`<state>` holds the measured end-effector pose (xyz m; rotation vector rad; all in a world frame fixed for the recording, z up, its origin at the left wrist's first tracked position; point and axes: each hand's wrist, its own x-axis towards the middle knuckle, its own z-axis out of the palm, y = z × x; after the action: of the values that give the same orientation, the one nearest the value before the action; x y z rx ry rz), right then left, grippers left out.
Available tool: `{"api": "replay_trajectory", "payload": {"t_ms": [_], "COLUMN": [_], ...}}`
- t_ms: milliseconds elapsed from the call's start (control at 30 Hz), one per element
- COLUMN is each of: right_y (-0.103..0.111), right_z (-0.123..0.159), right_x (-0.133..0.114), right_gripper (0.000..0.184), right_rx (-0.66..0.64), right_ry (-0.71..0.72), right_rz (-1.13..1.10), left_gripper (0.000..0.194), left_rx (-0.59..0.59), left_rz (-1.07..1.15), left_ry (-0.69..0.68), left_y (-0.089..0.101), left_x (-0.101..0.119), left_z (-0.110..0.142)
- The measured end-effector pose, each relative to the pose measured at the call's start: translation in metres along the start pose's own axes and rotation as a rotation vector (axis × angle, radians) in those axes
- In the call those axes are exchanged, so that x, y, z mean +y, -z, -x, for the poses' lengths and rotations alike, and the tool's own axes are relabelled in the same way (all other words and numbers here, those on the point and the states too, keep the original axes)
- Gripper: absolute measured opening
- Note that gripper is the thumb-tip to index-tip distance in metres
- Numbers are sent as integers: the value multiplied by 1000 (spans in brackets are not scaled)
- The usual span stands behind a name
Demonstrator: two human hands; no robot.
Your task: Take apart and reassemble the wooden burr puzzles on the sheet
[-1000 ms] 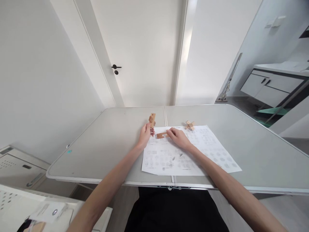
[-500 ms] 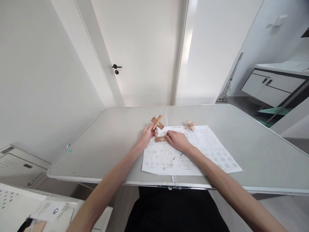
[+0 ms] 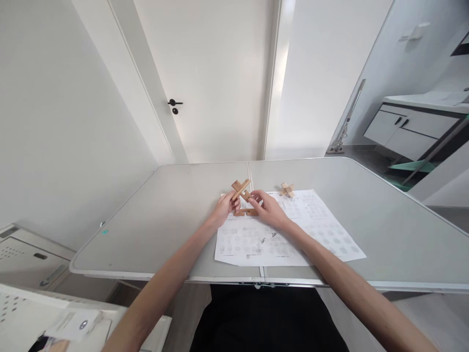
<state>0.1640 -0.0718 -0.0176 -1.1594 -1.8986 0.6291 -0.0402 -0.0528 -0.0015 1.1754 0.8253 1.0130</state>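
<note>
My left hand (image 3: 224, 208) pinches a cross of two wooden puzzle pieces (image 3: 240, 188) and holds it tilted just above the table. My right hand (image 3: 268, 208) holds a notched wooden bar (image 3: 245, 212) that lies on the paper right under the cross, and its fingertips also touch the cross. Both hands are closed round the wood. A small assembled wooden burr puzzle (image 3: 287, 189) sits on the far edge of the printed instruction sheet (image 3: 311, 230), apart from both hands.
The grey folding table (image 3: 161, 215) has a seam down its middle and rounded edges. A white door with a black handle (image 3: 174, 103) stands behind it. A cabinet (image 3: 410, 129) is at the right, and white equipment (image 3: 32, 254) at the lower left.
My left hand turned its wooden piece from upright to a tilted cross and brought it right. My right hand slid the notched bar left, until the pieces met.
</note>
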Motion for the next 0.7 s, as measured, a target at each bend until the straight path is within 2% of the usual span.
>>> {"api": "replay_trajectory", "payload": {"t_ms": [100,200,433,700], "right_y": [0,-1,-2,6], "right_z": [-1,-1,-1,-4], "right_x": [-3,-1,7,0], "right_gripper": [37,35,35,36], "right_rx": [-13,-36,-44,-49], "right_ry": [15,14,38,84], "right_rz": [-142,-181,-183,-121], "left_gripper": [42,43,44,36], "left_rx": [-52,-74,-67,-14], "left_rz": [9,16,60,204], "left_ry": [49,90,95,81], "left_y": [-2,-5,-5,-3], "left_x": [0,0,8,14], "left_z": [2,4,5,3]}}
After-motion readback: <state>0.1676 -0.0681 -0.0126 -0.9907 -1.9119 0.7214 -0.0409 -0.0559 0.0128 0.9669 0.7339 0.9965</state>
